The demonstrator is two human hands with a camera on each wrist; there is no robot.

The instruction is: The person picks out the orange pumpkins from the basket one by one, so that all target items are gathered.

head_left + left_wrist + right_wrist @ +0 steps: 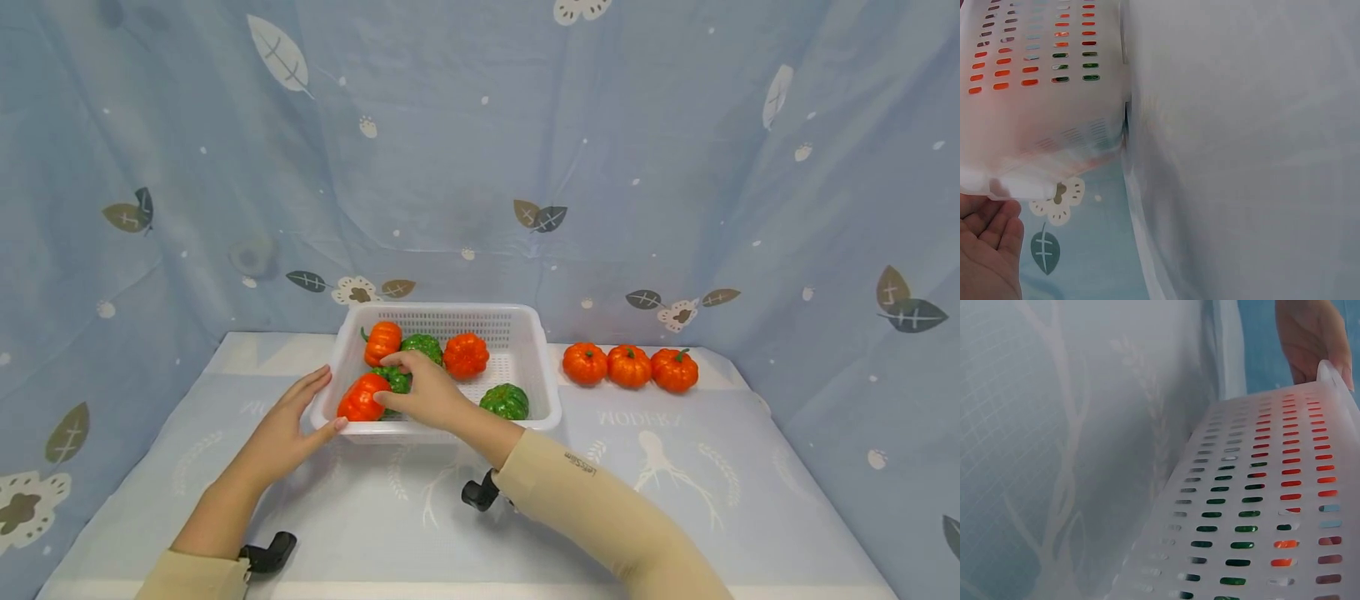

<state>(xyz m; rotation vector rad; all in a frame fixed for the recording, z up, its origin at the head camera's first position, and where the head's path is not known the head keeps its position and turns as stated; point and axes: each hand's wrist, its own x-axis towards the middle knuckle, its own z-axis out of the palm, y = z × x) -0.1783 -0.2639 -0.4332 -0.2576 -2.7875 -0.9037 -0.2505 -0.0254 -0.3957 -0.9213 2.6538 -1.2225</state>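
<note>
A white plastic basket (442,429) holds several small pumpkins, some orange and some green. My right hand (427,392) reaches in over the front rim, thumb and index finger curved round a green pumpkin (396,379) partly hidden by the hand. Beside the thumb, at the front left corner, lies a glossy orange-red pumpkin (363,398). On the left, my left hand (288,425) rests against the basket's outer side with its fingers extended, the thumb at the front corner of the rim. The left wrist view shows these fingers (997,222) right by the rim.
Inside the basket are also an orange pumpkin (383,342) with a green stem, a green one (423,346), another orange one (466,356) and a green one (506,402) at front right. Three orange pumpkins (629,367) stand in a row right of the basket. A patterned curtain hangs behind.
</note>
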